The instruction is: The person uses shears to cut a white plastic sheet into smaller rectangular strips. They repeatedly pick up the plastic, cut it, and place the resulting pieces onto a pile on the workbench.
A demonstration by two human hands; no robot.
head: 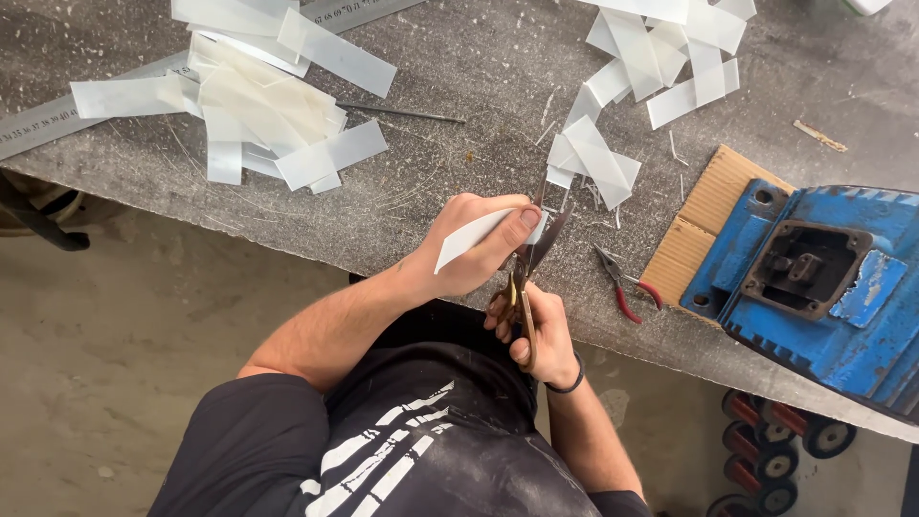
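Plainly, the left hand (474, 244) was closed in a pinch on a white strip (469, 239), thumb on top near the cut end. The right hand (536, 330) was wrapped shut round the handles of the shears (531, 258), blades open against the strip's end, just over the bench (459, 86) edge. The thumb sat close to the blades — a skewed bite could nick it, or the limp strip could fold and cut crooked. Cut strips (263, 105) lay heaped beyond; pliers (622, 282) and a blue housing (823, 278) lay right.
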